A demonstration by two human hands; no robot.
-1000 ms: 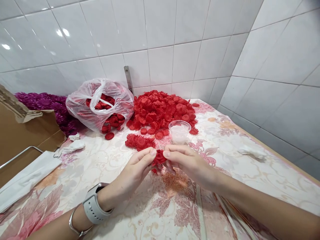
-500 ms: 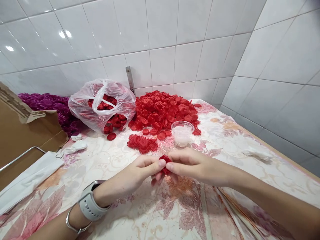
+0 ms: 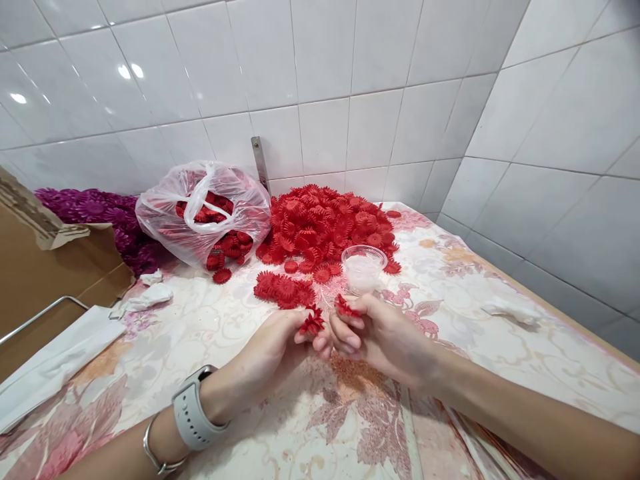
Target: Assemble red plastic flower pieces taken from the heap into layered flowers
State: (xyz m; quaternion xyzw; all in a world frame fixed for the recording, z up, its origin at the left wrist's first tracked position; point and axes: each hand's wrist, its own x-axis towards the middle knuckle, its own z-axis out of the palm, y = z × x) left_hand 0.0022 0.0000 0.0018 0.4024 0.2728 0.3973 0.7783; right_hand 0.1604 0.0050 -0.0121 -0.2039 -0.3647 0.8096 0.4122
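Observation:
My left hand [image 3: 283,341], with a pale watch strap on its wrist, is closed on a red artificial flower [image 3: 312,321] with pointed petals. A second red petal piece [image 3: 346,306] is pinched between the thumb and fingers of my right hand [image 3: 387,339]. The two pieces are a short gap apart, above the tablecloth. Just beyond them lies a small cluster of red flowers [image 3: 285,289]. A clear plastic cup [image 3: 363,267] with whitish contents stands beyond my right hand.
Against the tiled wall is a large heap of red flowers [image 3: 330,223]. Left of it sit a plastic bag [image 3: 160,220] of red pieces, purple flowers [image 3: 93,207] and a cardboard box [image 3: 65,267]. Crumpled white tissue [image 3: 511,311] lies at right; thin strips [image 3: 465,440] lie near my right forearm.
My hands were together around one red bundle. They have since drawn slightly apart and turned, and each now has a separate red piece in its fingers.

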